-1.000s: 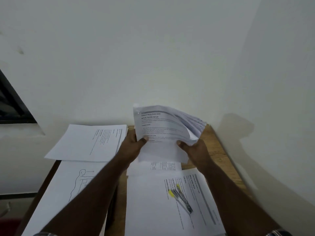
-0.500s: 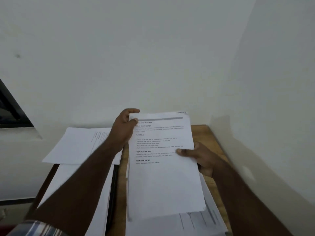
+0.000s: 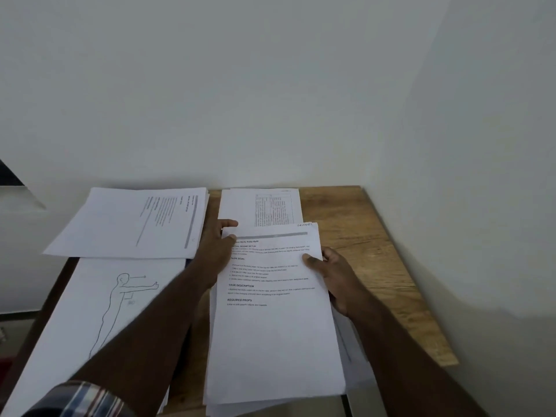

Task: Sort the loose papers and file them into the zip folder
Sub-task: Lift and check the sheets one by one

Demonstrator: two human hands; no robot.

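A stack of printed papers [image 3: 275, 335] with headed text lies low over the wooden desk [image 3: 376, 254], on top of other sheets. My left hand [image 3: 215, 251] holds its top left corner, thumb on the page. My right hand [image 3: 334, 275] grips the stack's right edge, thumb on top and fingers underneath. Behind it lies a sheet with a printed table [image 3: 264, 207]. At the left are a sideways text sheet [image 3: 135, 224] and a sheet with a line drawing of a figure [image 3: 99, 314]. No zip folder can be made out.
White walls close the desk at the back and on the right, forming a corner. The desk's bare wood shows to the right of the papers. A dark window frame [image 3: 9, 176] sits at the far left. A dark strip [image 3: 189, 356] runs under my left forearm.
The bent, fanned stack has been straightened and lowered flat toward the desk. My left hand moved to its top left corner, and the pens on the sheets beneath are now covered.
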